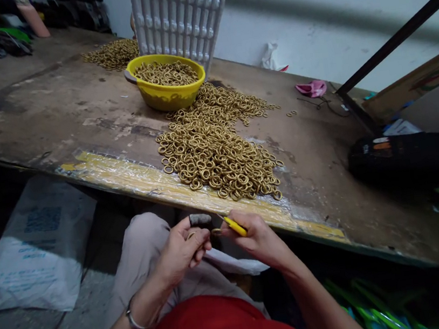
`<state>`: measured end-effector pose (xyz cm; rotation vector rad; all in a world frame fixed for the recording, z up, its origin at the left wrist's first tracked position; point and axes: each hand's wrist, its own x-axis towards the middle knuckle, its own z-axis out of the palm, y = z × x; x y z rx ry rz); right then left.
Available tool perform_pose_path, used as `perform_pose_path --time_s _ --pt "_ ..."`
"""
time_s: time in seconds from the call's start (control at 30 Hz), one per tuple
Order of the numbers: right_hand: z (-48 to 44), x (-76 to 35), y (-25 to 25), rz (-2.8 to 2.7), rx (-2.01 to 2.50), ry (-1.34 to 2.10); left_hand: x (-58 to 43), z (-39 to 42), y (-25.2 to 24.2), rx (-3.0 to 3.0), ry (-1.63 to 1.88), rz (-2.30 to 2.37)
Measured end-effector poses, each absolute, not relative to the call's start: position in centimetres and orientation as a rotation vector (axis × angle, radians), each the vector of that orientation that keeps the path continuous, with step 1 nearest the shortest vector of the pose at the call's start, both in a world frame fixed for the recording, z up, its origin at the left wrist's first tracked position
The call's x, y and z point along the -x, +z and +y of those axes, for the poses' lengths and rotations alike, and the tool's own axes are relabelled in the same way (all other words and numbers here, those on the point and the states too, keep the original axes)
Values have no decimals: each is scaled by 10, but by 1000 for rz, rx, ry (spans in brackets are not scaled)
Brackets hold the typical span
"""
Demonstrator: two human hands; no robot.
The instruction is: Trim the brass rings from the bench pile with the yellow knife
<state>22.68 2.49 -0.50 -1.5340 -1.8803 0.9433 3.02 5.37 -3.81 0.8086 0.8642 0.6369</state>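
Observation:
My left hand [188,245] is closed in a pinch on a gold-coloured ring [191,235], and a dark grey sleeve [200,219] covers its index finger. My right hand [256,235] grips a yellow-handled utility knife [235,226], its thin blade pointing left towards that sleeve. Another gold ring [216,232] shows at the right fingertips; whether those fingers hold it I cannot tell. Both hands are over my lap, just off the table edge. Beyond them a large heap of gold rings [218,154] lies on the brown table [318,172].
A yellow basin [169,98] full of rings stands behind the heap, before a ribbed grey panel [182,12]. A smaller ring pile [112,55] is farther left. A black bag [406,157] lies at right, a pink item [312,89] behind. A white sack [37,244] sits on the floor.

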Motion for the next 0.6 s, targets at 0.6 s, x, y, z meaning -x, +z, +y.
perform_pose_path --time_s 0.6 --pt "-10 -203 -2 -1930 1496 625 -22 31 -10 -590 644 713"
